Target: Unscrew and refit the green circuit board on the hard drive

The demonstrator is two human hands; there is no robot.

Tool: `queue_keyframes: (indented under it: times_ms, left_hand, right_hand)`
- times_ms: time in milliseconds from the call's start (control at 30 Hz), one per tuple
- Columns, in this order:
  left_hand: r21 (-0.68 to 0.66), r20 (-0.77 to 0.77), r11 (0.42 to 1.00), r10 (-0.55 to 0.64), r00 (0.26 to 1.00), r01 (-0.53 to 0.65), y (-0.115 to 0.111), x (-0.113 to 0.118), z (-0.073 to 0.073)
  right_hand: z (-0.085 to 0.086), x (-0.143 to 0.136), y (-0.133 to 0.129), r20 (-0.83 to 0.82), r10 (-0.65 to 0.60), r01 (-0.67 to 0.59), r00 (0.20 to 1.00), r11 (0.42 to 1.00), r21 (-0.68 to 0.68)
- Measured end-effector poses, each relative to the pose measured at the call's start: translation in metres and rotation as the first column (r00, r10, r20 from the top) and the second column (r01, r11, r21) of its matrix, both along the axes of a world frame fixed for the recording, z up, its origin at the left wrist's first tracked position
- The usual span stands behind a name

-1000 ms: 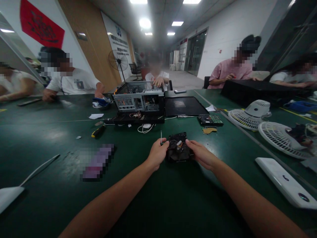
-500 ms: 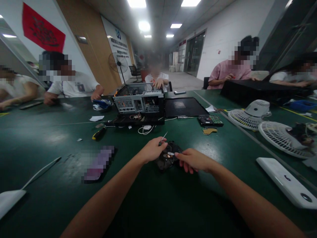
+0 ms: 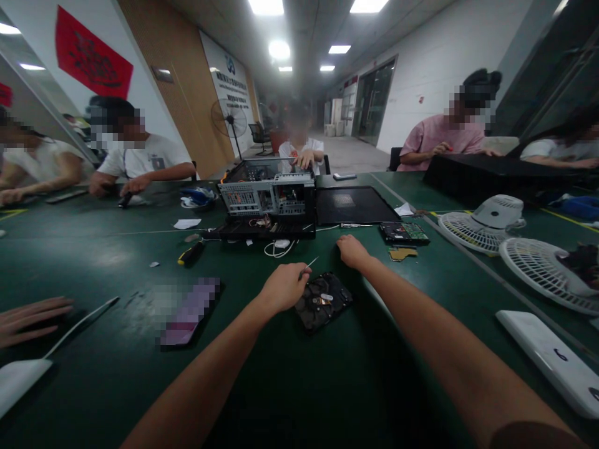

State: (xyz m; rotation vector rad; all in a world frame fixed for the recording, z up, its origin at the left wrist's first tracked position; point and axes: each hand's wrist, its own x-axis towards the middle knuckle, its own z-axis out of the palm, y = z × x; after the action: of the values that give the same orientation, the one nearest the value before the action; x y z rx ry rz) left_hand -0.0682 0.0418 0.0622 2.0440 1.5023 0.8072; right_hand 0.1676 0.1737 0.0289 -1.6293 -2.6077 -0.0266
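Left hand (image 3: 284, 288) has its fingers closed around a slim metal tool (image 3: 312, 263), beside the left corner of a dark hard drive (image 3: 322, 305) lying flat on the green table (image 3: 327, 386); whether they touch is unclear. Beyond the drive's far right side, the right hand (image 3: 354, 252) is lowered, fingers curled, its grip impossible to tell. Farther off stands an open-topped computer case (image 3: 253, 198), metal framework and dark parts inside, another person's hand (image 3: 305, 159) at its far edge.
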Motion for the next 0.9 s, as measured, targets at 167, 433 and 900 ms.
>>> queue_keyframes:
  times_ms: [167,433,900]
  left_hand:
    - [0.01,0.011,1.0,-0.021,1.0,0.021,0.0,0.0,0.001]
    - [-0.021,0.01,0.999,-0.024,1.0,0.024,-0.002,0.0,0.005]
    - [-0.013,-0.087,0.999,-0.045,0.995,0.044,-0.002,-0.008,0.013]
  right_hand:
    - [-0.002,0.03,-0.034,0.061,0.075,-0.075,0.995,0.997,-0.006]
    - [0.006,0.116,-0.103,0.04,0.047,-0.047,0.998,0.999,-0.005]
    - [0.004,0.218,-0.018,-0.16,-0.104,0.099,0.982,0.994,-0.04]
